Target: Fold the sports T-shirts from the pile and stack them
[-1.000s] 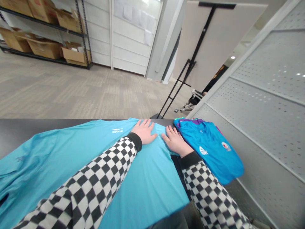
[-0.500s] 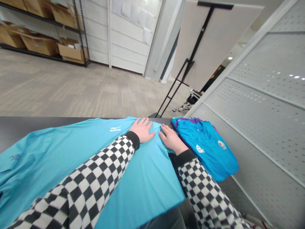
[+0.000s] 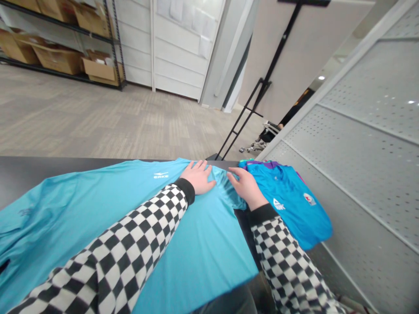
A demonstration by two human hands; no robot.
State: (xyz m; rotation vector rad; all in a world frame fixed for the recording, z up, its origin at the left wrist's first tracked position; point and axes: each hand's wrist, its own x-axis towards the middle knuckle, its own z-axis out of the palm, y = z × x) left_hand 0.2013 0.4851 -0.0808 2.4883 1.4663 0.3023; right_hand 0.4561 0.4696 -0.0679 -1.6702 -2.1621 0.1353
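A light blue T-shirt (image 3: 131, 205) with a white chest logo lies spread over the dark table (image 3: 19, 168). My left hand (image 3: 198, 178) presses flat on its far shoulder area, fingers spread. Just to the right, my right hand (image 3: 247, 185) is at the outer edge of the shirt's right sleeve (image 3: 226, 185), fingers stretched out and thumb apart. Whether its fingertips touch the fabric I cannot tell. The sleeve is wrinkled and looks darker than the body. Behind my right wrist lies a stack of folded shirts (image 3: 294, 205), a brighter blue one on top.
A grey perforated panel (image 3: 366, 139) stands along the right side. Beyond the table are a black stand (image 3: 258, 100) holding a large board, white cabinets (image 3: 178, 65), and a shelf rack (image 3: 114, 48) with cardboard boxes (image 3: 59, 59).
My right hand has moved right, off the sleeve's inner part to its outer edge, showing more of the wrinkled sleeve. My left hand stays flat on the shirt. The view has shifted slightly.
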